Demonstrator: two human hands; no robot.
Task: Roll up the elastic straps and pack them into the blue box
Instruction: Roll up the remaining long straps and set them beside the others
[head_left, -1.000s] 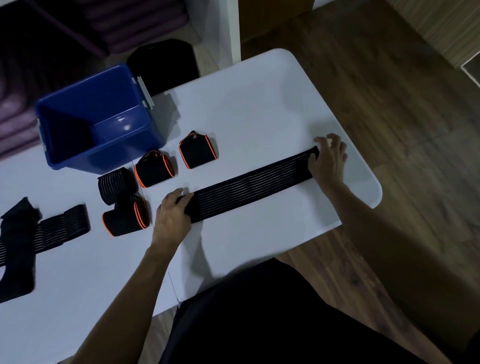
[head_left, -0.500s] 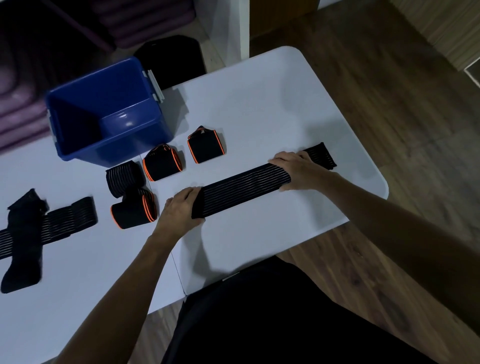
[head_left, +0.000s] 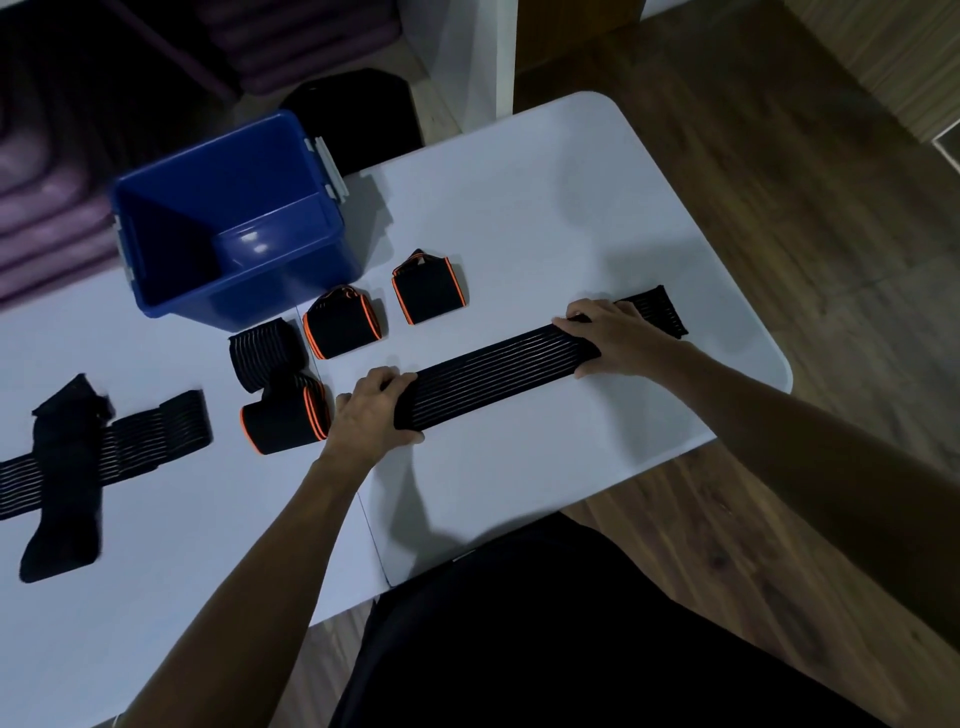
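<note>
**Strap stretched flat on the counter**

No writing is readable. On the white counter (head_left: 545, 218), the left hand (head_left: 371, 410) curls its fingers round the strap's (head_left: 498, 371) near-left end. The strap runs up-right. The right hand (head_left: 618, 338) presses it flat, fingers straight. The blue box (head_left: 234, 223) stands behind-left.

A long black elastic strap (head_left: 498, 371) lies flat on a white table (head_left: 545, 218). The left hand (head_left: 371, 410) grips its near end; the right hand (head_left: 613, 338) presses farther along. Four rolled straps (head_left: 340, 322) sit beside an open blue box (head_left: 228, 218).
</note>
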